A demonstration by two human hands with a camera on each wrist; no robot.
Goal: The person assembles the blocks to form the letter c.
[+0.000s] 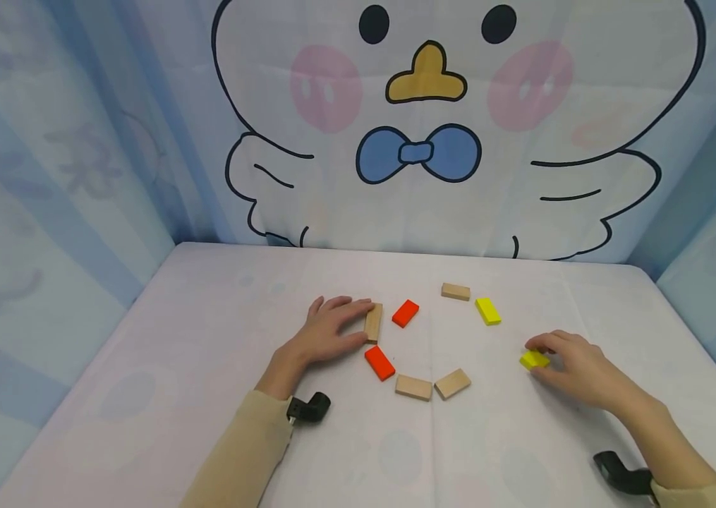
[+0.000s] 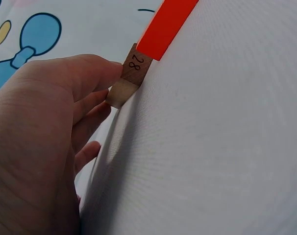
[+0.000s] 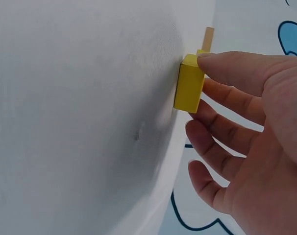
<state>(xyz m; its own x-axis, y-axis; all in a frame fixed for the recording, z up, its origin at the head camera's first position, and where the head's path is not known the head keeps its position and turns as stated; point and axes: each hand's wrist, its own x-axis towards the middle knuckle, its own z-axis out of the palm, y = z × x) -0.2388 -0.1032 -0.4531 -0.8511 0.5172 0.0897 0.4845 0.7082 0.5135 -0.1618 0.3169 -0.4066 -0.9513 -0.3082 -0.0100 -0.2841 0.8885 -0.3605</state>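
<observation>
My left hand (image 1: pixel 327 333) holds a plain wooden block (image 1: pixel 373 323) by its two ends, thumb at the near end and fingertips at the far one. The left wrist view shows dark marks like "28" on this wooden block (image 2: pixel 132 71). One red block (image 1: pixel 379 363) lies just below it, and another red block (image 1: pixel 405 313) to its right. At the right, my right hand (image 1: pixel 583 370) pinches a yellow block (image 1: pixel 534 360) between thumb and fingers. In the right wrist view this yellow block (image 3: pixel 189 85) is at the fingertips, the other fingers loosely bent.
Two wooden blocks, one on the left (image 1: pixel 414 387) and one on the right (image 1: pixel 453 384), lie at the near side. Farther back are another wooden block (image 1: pixel 456 291) and a second yellow block (image 1: pixel 487 311). The pale table (image 1: pixel 142 409) ends at a printed curtain (image 1: pixel 421 219).
</observation>
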